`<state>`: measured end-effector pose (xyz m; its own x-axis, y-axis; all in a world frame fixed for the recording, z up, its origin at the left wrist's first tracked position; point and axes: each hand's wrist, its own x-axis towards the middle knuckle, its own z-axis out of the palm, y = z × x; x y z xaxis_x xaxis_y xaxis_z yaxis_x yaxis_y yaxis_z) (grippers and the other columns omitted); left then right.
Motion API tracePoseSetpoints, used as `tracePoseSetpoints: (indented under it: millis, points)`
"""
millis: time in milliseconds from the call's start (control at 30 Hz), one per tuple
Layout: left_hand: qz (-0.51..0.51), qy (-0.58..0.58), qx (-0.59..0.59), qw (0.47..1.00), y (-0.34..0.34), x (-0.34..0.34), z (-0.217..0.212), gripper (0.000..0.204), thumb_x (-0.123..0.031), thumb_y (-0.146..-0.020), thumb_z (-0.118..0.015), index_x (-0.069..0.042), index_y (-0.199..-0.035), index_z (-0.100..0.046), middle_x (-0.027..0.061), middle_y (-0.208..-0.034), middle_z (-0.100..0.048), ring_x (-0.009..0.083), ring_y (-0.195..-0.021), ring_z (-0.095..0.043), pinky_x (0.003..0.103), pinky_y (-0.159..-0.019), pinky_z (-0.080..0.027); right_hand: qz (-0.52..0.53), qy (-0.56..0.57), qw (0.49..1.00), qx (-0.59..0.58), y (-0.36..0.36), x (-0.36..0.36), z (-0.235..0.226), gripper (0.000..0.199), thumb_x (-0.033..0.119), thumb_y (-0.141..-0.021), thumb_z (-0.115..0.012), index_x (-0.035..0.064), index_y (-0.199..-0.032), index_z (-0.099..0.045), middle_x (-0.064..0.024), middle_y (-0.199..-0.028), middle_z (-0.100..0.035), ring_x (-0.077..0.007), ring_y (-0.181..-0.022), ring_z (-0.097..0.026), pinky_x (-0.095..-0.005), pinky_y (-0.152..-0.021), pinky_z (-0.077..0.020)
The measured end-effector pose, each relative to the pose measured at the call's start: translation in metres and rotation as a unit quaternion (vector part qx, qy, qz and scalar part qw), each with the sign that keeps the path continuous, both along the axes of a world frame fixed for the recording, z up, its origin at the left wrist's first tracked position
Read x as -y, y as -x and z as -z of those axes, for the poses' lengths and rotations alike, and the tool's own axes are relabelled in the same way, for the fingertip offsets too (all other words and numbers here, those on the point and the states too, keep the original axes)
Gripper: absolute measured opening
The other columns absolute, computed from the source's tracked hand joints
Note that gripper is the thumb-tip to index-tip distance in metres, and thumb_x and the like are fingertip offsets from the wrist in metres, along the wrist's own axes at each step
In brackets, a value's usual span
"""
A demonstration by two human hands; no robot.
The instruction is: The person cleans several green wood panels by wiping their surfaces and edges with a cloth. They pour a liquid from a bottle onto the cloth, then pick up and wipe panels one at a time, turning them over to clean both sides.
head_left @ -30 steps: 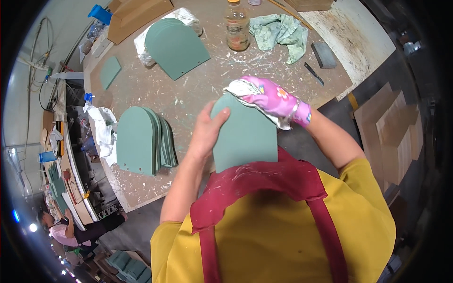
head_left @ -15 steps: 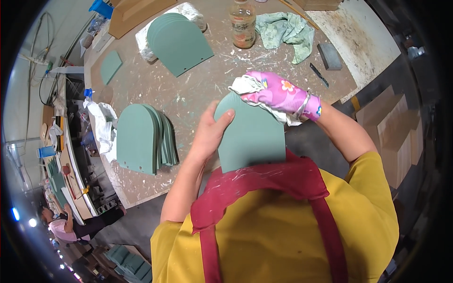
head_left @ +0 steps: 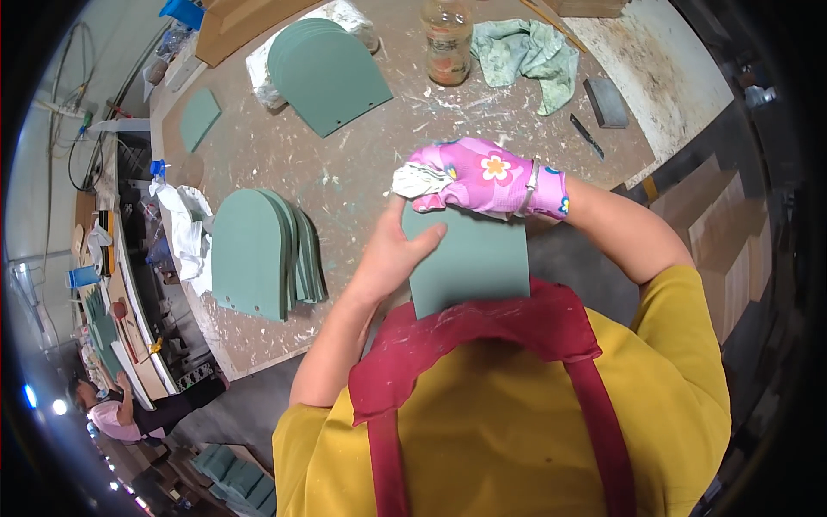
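Left hand [head_left: 392, 254] grips green panel [head_left: 469, 263] edge; gloved right hand [head_left: 482, 177] seemingly clutches rag [head_left: 418, 181]

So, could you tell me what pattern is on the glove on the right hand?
Pink with flowers, on the right hand, seen in the head view.

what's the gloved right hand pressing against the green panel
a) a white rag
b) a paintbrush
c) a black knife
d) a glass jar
a: the right hand in the pink flowered glove grips a crumpled white rag against the top edge of the green panel, which the bare left hand steadies.
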<state>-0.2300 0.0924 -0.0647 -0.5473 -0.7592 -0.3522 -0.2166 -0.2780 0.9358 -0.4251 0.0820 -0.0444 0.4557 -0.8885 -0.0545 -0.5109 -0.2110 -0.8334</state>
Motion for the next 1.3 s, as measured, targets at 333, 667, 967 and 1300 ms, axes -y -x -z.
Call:
tracePoseSetpoints:
  millis: [333, 667, 967, 1300]
  points:
    - [-0.043, -0.057, -0.031, 0.997, -0.006, -0.003, -0.005, 0.048, -0.012, -0.083, -0.063, 0.004, -0.123, -0.042, 0.0130, -0.108, -0.058, 0.0160, -0.096, -0.056, 0.029, -0.084, -0.046, 0.025, -0.004, 1.000, 0.010, -0.002, 0.009, -0.006, 0.041, 0.034, -0.084, -0.062, 0.0027, -0.110, -0.059, -0.0084, -0.086, -0.065, -0.0168, -0.081, -0.060, -0.0314, -0.075, -0.0479]
    - [-0.101, -0.089, -0.091, 0.987, -0.013, -0.003, -0.003, 0.048, -0.015, -0.085, -0.062, 0.004, -0.123, -0.040, 0.0119, -0.105, -0.059, 0.0161, -0.093, -0.057, 0.028, -0.080, -0.047, 0.145, -0.206, 0.945, 0.208, 0.024, 0.030, -0.014, 0.041, 0.032, -0.089, -0.058, 0.0002, -0.114, -0.056, -0.0034, -0.094, -0.063, -0.0097, -0.078, -0.055, -0.0237, -0.071, -0.0459]
    - [-0.084, -0.145, -0.091, 0.982, -0.003, 0.011, -0.021, 0.036, -0.016, -0.090, -0.055, 0.003, -0.118, -0.045, 0.0090, -0.098, -0.060, 0.0121, -0.086, -0.057, 0.026, -0.074, -0.048, 0.113, 0.050, 0.992, -0.002, 0.006, 0.005, -0.018, 0.038, 0.027, -0.085, -0.058, 0.0002, -0.112, -0.054, -0.0204, -0.092, -0.062, -0.0354, -0.085, -0.060, -0.0394, -0.073, -0.0459]
    - [-0.109, -0.154, -0.101, 0.977, 0.002, 0.009, -0.016, 0.028, -0.011, -0.088, -0.055, -0.001, -0.113, -0.048, 0.0062, -0.095, -0.060, 0.0115, -0.081, -0.059, 0.025, -0.072, -0.049, 0.110, 0.005, 0.994, -0.014, 0.009, 0.006, -0.017, 0.042, 0.030, -0.086, -0.056, 0.0008, -0.116, -0.053, -0.0225, -0.099, -0.061, -0.0389, -0.093, -0.058, -0.0424, -0.080, -0.0455]
